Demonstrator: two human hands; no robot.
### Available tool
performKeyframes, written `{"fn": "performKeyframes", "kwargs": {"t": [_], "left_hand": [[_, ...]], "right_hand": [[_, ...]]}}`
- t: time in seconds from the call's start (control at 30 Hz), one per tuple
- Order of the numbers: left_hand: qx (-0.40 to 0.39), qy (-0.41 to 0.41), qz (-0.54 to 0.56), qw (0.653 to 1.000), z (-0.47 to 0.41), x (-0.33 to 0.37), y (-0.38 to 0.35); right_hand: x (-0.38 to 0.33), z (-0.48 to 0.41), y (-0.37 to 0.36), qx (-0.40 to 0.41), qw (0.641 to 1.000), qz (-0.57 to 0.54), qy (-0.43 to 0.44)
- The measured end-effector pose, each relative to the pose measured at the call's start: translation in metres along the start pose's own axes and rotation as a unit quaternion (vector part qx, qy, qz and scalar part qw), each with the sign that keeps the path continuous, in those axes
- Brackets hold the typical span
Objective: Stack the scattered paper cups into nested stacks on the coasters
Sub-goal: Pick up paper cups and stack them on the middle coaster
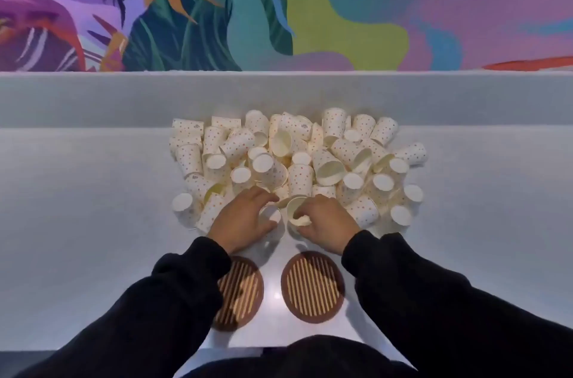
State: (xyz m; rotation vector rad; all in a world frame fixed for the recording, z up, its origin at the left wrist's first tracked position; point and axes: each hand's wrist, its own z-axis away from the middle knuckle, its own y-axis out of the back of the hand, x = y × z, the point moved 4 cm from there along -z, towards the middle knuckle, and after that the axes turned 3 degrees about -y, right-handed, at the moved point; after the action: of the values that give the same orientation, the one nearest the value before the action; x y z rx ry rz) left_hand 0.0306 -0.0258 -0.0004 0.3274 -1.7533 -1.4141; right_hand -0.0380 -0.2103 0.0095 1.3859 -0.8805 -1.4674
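Both hands were taking cups from the pile's near edge, and no stack stood on either coaster.
The left hand (243, 221) curled round a base-out cup (273, 216), while the right hand (327, 224) pinched the rim of an open-mouthed cup (294, 209) just beside it. This looked like the opening step: next, one cup would need turning to slide into the other, then setting down. Two coasters (313, 286) lay bare nearest the person. The paper cups (297, 160) heaped on the table (93, 191) numbered several dozen, too jumbled to count exactly.
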Motion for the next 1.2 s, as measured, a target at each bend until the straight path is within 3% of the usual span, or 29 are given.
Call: {"fn": "performKeyframes", "kwargs": {"t": [0.1,0.2,0.47,0.57,0.67,0.77,0.9,1.03,1.2], "left_hand": [[0.0,0.001,-0.047,0.999,0.003,-0.003,-0.008],[0.002,0.006,-0.062,0.998,0.008,-0.005,-0.018],[0.027,0.028,-0.001,0.999,0.014,-0.002,-0.014],[0.075,0.085,0.102,0.988,0.015,0.0,0.005],[0.127,0.144,0.211,0.958,0.019,-0.002,0.026],[0.193,0.181,0.303,0.916,0.026,-0.001,0.041],[0.257,0.241,0.452,0.819,0.034,-0.008,0.041],[0.233,0.31,0.574,0.721,0.041,-0.007,0.017],[0.206,0.341,0.581,0.709,0.047,0.005,-0.011]], "right_hand": [[-0.005,0.001,-0.004,0.01,0.995,0.084,0.044],[-0.003,0.003,-0.009,0.011,0.995,0.089,0.051],[0.011,0.008,-0.014,0.061,0.998,-0.006,0.029],[0.017,0.014,-0.009,0.076,0.99,-0.112,-0.027],[0.028,0.021,-0.003,0.089,0.946,-0.291,-0.113],[0.041,0.026,-0.004,0.099,0.896,-0.4,-0.164],[0.052,0.031,-0.009,0.111,0.837,-0.492,-0.211],[0.042,0.036,-0.019,0.098,0.741,-0.607,-0.269],[0.029,0.039,-0.036,0.063,0.687,-0.662,-0.295]]}}
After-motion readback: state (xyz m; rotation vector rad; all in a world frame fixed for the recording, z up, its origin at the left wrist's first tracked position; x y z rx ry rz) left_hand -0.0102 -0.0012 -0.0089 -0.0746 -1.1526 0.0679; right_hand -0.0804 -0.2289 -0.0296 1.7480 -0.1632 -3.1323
